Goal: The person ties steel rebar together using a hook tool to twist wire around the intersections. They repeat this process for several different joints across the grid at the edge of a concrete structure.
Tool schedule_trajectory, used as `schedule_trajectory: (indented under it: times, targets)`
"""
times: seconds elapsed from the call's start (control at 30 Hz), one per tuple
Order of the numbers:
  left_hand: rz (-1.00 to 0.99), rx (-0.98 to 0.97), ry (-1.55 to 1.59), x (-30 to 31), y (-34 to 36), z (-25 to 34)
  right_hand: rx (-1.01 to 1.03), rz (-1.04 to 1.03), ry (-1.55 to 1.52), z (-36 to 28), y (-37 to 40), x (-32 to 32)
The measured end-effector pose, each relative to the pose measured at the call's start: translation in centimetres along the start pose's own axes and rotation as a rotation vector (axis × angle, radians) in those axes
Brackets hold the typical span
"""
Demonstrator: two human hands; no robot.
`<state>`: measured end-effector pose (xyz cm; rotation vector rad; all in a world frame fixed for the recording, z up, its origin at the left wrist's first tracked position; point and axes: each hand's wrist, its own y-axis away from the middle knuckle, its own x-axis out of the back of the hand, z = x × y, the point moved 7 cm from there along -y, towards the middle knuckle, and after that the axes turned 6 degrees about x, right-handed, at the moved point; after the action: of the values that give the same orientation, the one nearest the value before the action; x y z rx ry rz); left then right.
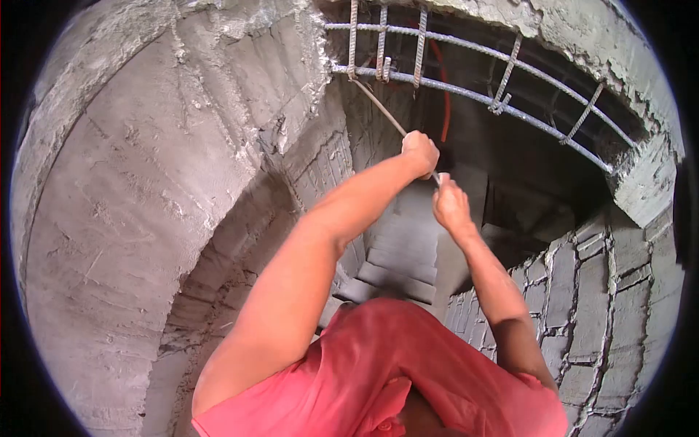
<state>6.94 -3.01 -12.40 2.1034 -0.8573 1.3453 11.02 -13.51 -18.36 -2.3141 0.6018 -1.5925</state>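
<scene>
A thin rod [380,107] slants from the lower rebar down to both hands. My left hand [420,154] is closed around its middle part. Just below and to the right, my right hand [452,204] is closed at the rod's lower end. The rod's far tip touches or lies very near the crossing of a short bar and the lower curved rebar [466,92]; the exact contact is too small to tell.
A rough concrete wall [116,218] curves along the left. Concrete [582,36] edges the rebar opening, where a red tube [446,109] hangs. Blocks line the wall [582,306] at lower right. Steps [400,262] lie below my hands.
</scene>
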Motion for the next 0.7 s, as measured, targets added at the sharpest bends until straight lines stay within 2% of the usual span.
schedule_trajectory:
  times: [0.1, 0.17, 0.27, 0.3, 0.37, 0.47, 0.5, 0.57, 0.63, 0.7]
  targets:
    - [-0.016, 0.078, -0.014, -4.1, -1.9, -1.3, 0.002, 0.098, -0.144, 0.1, -1.2, -5.8]
    - [-0.062, 0.08, -0.016, -5.0, -1.7, -1.7, -0.101, 0.056, -0.24, 0.2, -2.1, -7.7]
    - [0.153, 0.087, -0.037, -5.1, -2.5, -1.9, -0.101, 0.038, -0.271, 1.5, -4.0, -8.2]
    - [0.204, 0.076, -0.022, -5.1, -3.0, -1.7, -0.053, 0.034, -0.314, 2.2, -5.0, -8.0]
    - [0.445, 0.061, 0.071, -3.9, -3.1, -1.8, 0.046, 0.011, -0.357, 4.7, -7.4, -8.1]
    - [0.627, 0.021, 0.13, -3.2, -5.6, -2.5, 0.253, -0.085, -0.348, 7.0, -12.2, -7.2]
    - [0.625, 0.014, 0.119, -2.9, -6.7, -2.9, 0.324, -0.131, -0.354, 7.3, -14.1, -6.4]
    - [0.661, -0.016, 0.064, -2.6, -7.7, -3.3, 0.319, -0.283, -0.284, 7.8, -16.9, -5.9]
    - [0.622, 0.015, 0.039, -3.1, -8.5, -3.8, 0.339, -0.259, -0.322, 8.0, -18.3, -7.1]
    - [0.489, 0.039, 0.05, -4.0, -8.7, -4.0, 0.343, -0.314, -0.273, 8.5, -18.2, -10.3]
